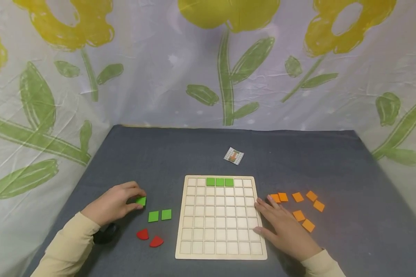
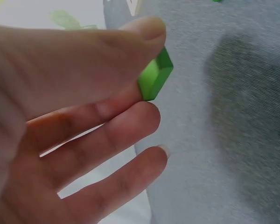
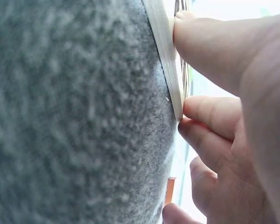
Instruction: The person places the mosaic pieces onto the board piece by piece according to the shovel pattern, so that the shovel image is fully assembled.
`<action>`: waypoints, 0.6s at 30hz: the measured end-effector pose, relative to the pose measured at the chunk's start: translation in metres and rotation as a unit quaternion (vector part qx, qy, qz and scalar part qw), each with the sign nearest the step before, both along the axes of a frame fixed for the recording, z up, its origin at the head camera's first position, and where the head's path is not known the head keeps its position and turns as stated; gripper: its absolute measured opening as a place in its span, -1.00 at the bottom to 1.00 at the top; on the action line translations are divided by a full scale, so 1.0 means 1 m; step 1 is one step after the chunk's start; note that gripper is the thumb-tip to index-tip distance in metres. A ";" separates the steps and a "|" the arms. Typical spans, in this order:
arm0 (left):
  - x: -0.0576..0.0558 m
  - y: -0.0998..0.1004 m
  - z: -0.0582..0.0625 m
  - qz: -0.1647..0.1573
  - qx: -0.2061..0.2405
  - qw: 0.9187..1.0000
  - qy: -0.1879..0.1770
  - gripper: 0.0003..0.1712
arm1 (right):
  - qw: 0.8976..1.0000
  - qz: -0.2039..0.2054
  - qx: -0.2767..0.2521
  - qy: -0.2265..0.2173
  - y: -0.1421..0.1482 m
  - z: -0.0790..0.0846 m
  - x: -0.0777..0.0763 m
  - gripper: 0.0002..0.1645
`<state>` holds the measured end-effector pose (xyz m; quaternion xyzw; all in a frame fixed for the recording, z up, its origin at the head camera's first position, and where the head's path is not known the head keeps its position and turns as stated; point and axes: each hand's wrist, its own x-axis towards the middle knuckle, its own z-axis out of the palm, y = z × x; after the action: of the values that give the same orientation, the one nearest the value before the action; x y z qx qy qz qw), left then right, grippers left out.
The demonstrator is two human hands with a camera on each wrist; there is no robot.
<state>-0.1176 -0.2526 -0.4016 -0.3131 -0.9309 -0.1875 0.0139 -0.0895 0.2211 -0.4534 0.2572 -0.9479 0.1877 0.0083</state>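
Thumb and fingertips of my left hand (image 1: 116,202) pinch a green square tile (image 2: 155,77), held by its edges at the left of the table. On the table close by lie two more green tiles (image 1: 153,216). My right hand (image 1: 284,231) rests at the right edge of a pale wooden grid board (image 1: 222,256), its thumb and fingertips touching the rim and the fingers fairly straight. Three green tiles (image 1: 220,182) sit side by side in the middle cells of the board's far row. The right wrist view shows the board's side edge (image 3: 165,56) against the fingers.
Two red rounded wedge pieces (image 1: 156,241) lie left of the board's near part. Several orange square tiles (image 1: 298,197) are scattered beyond and to the right of my right hand. A small printed card (image 1: 234,156) lies behind the board on the dark tablecloth (image 1: 166,150).
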 end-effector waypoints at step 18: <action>-0.033 0.053 0.013 0.012 -0.006 1.000 -0.007 -0.70 | 1.000 0.003 -0.002 0.005 0.000 0.000 0.000 -0.20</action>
<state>-0.1504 -0.1991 -0.3883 -0.3008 -0.9357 -0.1841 0.0080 -0.0898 0.2206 -0.4532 0.2612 -0.9466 0.1887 0.0128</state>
